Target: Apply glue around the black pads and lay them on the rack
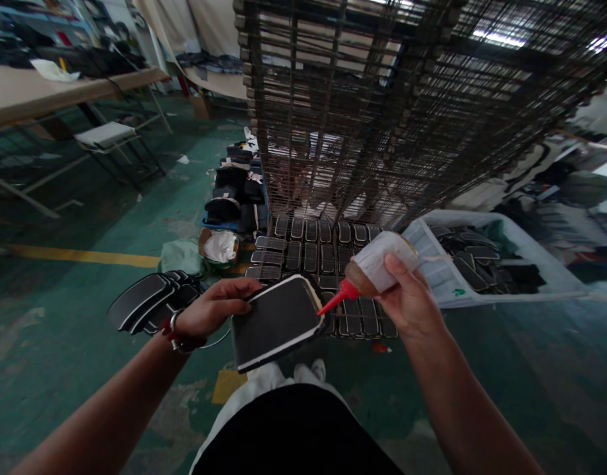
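Observation:
In front of my body, my left hand (224,305) grips the left edge of a flat black panel (278,320) with rounded corners and a pale border. Wrapped round a squeeze bottle (375,267) is my right hand (407,293). The bottle has a white label, brownish contents and a red pointed nozzle (339,295). It is tipped down to the left, and the nozzle's tip meets the panel's right edge, where the border looks yellowish. Whether liquid is coming out cannot be made out.
A tall wire rack (333,125) rises ahead, with rows of similar panels (311,254) on its low shelf. More panels (150,297) are stacked at left. A white bin (442,290) of black pieces stands right. A stool (108,135) and table (16,99) are far left.

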A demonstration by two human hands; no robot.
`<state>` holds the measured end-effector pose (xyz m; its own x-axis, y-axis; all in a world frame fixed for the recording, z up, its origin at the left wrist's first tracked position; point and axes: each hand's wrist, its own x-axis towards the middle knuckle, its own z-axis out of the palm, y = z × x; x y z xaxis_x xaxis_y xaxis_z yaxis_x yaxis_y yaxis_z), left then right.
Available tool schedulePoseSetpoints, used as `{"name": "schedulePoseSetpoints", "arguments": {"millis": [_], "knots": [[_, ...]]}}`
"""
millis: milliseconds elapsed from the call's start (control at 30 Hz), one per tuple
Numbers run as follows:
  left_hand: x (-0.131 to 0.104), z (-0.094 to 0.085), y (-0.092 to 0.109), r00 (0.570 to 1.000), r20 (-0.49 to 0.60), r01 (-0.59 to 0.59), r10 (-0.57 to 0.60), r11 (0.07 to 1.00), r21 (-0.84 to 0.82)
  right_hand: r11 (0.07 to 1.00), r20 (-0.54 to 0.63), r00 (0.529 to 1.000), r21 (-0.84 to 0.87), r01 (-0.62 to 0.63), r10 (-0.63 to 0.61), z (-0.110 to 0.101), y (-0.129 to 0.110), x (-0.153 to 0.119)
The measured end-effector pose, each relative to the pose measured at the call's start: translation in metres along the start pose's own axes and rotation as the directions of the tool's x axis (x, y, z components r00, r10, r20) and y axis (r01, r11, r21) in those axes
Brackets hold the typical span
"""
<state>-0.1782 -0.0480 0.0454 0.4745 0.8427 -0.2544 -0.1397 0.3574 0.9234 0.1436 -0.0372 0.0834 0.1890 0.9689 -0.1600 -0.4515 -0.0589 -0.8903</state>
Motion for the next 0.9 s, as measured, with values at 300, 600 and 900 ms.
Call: {"name": "schedulePoseSetpoints", "arguments": {"millis": [300,600,900], "knots": [[0.011,0.013,-0.021,0.982,-0.187,-0.027,-0.026,0.961,-0.276,0.980,-0.186,0.982,0.189,0.066,-0.030,-0.006,0.005,0.015],[0.023,0.020,-0.029,0.990,-0.133,0.003,-0.052,0.939,-0.343,0.969,-0.190,0.954,0.044,0.245,-0.233,-0.008,0.007,0.039],[0.029,0.010,-0.020,0.988,-0.138,0.036,-0.066,0.978,-0.207,0.973,-0.134,0.965,-0.063,0.220,-0.227,-0.011,0.002,0.045]]}}
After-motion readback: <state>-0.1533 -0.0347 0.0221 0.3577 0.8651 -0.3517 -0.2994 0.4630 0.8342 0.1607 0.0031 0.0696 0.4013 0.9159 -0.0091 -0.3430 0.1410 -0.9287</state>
